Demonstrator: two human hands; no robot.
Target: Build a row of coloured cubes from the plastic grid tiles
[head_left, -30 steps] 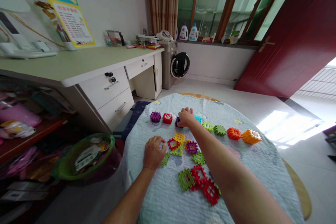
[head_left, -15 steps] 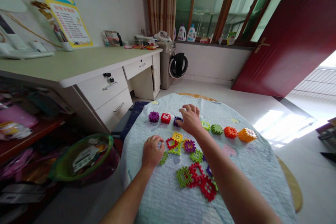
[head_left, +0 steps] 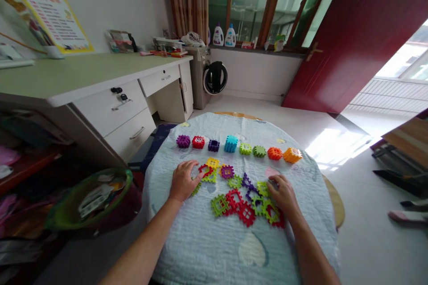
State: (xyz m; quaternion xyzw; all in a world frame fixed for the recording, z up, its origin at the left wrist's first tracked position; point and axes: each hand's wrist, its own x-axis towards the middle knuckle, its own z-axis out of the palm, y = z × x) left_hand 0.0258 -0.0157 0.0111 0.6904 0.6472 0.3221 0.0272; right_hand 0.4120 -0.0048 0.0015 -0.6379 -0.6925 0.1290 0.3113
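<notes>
A: Where do the pieces lie?

B: Loose toothed panels (head_left: 246, 213) spread between the two hands, some overlapping, on the pale blue cloth (head_left: 203, 245). Beyond both hands, well apart, runs a row of eight assembled blocks!

A: Left hand?

B: The left hand (head_left: 183, 181) is half curled, thumb and index parted, right at the edge of a red frame panel (head_left: 210, 171). Is it gripping? I can't tell! A green panel (head_left: 196, 189) peeks out beside the thumb.

A: And the right?

B: The right hand (head_left: 283, 192) has its fingers loosely bent, tips down beside a light green panel (head_left: 261, 187); whether it has hold of anything, I can't tell.

A: What's new?

B: Big change! Half a second ago the right hand is up over the row, covering the turquoise block (head_left: 231, 144); now it's back among the panels and that block shows whole. The left has closed in on the red frame, too.

A: And the look of that row?

B: Chunky, knobbly-edged: purple block (head_left: 183, 141) farthest left, then red block (head_left: 198, 142) with a white lattice, and yellow-orange block (head_left: 292, 155) at the right end.
</notes>
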